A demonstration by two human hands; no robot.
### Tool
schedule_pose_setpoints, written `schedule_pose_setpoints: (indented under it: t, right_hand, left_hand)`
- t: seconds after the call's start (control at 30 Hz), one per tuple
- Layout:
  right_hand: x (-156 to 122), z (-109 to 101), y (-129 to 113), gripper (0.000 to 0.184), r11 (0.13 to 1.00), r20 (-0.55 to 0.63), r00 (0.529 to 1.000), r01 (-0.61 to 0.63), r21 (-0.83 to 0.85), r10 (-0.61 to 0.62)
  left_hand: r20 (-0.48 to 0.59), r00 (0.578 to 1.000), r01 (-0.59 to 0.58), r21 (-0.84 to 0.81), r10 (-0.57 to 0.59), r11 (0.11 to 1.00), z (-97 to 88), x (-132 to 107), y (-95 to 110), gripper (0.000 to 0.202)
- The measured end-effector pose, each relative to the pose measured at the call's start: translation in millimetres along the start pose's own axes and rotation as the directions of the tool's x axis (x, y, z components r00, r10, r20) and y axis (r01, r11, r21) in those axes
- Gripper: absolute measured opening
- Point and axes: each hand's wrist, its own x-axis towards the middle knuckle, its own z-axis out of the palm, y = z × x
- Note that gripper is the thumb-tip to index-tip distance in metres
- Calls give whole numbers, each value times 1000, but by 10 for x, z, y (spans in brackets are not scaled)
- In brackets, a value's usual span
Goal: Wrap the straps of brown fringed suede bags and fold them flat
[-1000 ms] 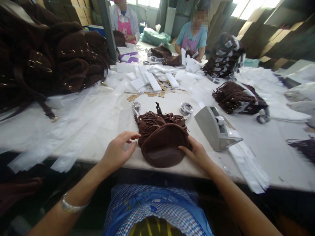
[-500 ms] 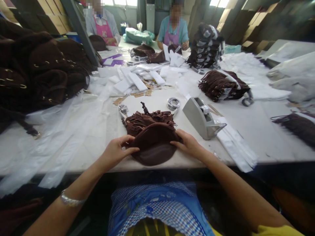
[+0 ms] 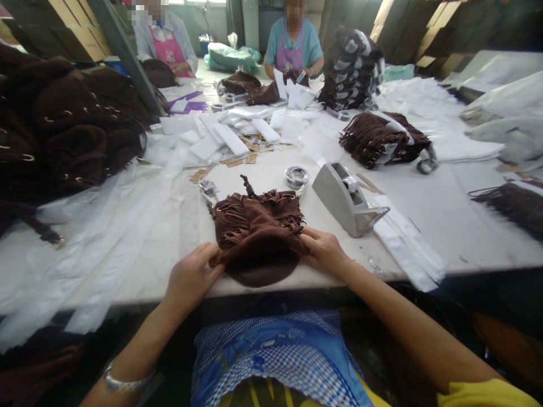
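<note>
While the left hand (image 3: 192, 275) and right hand (image 3: 326, 250) pinch the bag (image 3: 261, 212), its flap (image 3: 262, 261) sits lower than before.

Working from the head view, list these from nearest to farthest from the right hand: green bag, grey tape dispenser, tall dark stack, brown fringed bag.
1. Brown fringed bag: touching the right hand, on its left.
2. Grey tape dispenser: just beyond, slightly right.
3. Tall dark stack: well behind the dispenser.
4. Green bag: farthest back, left of the stack.
</note>
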Motion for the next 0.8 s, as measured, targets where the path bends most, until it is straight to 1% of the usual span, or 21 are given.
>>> schedule_pose_setpoints:
  t: [0.03, 0.07, 0.13, 0.17, 0.2, 0.23, 0.3, 0.33, 0.4, 0.53, 0.57, 0.63, 0.7, 0.73, 0.77, 0.8]
  right_hand:
    - [7, -2, 2, 19, 1000, -3, 1000, 9, 1, -9]
    - [11, -2, 4, 18, 1000, -5, 1000, 18, 5, -18]
    - [16, 0, 6, 17, 1000, -9, 1000, 27, 10, -27]
    - [15, 1, 6, 17, 1000, -8, 1000, 27, 6, -27]
    - [14, 2, 3, 18, 1000, -4, 1000, 26, -1, -26]
    - [12, 2, 0, 19, 1000, -1, 1000, 20, -13, -20]
    - [9, -3, -10, 22, 999, 0, 1000, -6, -43, 6]
    - [8, -8, -15, 24, 998, -4, 1000, -25, -56, 24]
    - [5, -20, -24, 26, 996, -18, 998, -64, -63, 63]
    - [-49, -54, -65, 22, 992, -44, 993, -115, -58, 113]
    - [-82, -66, -91, 20, 990, -76, 990, -125, -63, 120]
    - [-163, -96, -174, 20, 988, -222, 967, -139, -64, 122]
    - [-235, -127, -290, 32, 993, -395, 916, -103, -58, 72]
    - [-251, -139, -350, 38, 996, -449, 893, -60, -66, 24]
    - [-249, -146, -404, 43, 996, -465, 884, -5, -84, -35]
    - [-226, -148, -446, 46, 993, -447, 889, 54, -107, -97]
  left_hand:
    - [-20, 1000, -22, 45, 23, 999, -92, 32, 55, 11]
    - [-70, 996, -54, 88, 60, 995, -182, 75, 129, 17]
    - [-180, 967, -149, 160, 178, 976, -317, 186, 318, 44]
    - [-202, 947, -215, 183, 251, 959, -348, 252, 418, 54]
    - [-194, 925, -289, 194, 326, 937, -353, 320, 512, 59]
    - [-171, 904, -360, 193, 392, 913, -333, 387, 591, 61]
    - [-134, 869, -455, 168, 477, 875, -245, 497, 689, 54]
    - [-132, 861, -473, 148, 491, 868, -190, 530, 704, 49]
    - [-136, 864, -474, 104, 485, 874, -88, 538, 685, 39]
    - [-122, 871, -475, 33, 476, 879, 41, 375, 589, 26]
    - [-119, 877, -464, 36, 465, 885, 64, 323, 577, 26]
    - [-110, 897, -423, 72, 428, 903, 110, 240, 576, 27]
    - [-93, 909, -395, 123, 406, 911, 154, 199, 593, 28]
    - [-84, 911, -390, 142, 404, 910, 171, 193, 603, 28]
    - [-79, 910, -392, 154, 406, 907, 181, 194, 612, 28]
    - [-73, 909, -395, 160, 410, 905, 185, 201, 618, 29]
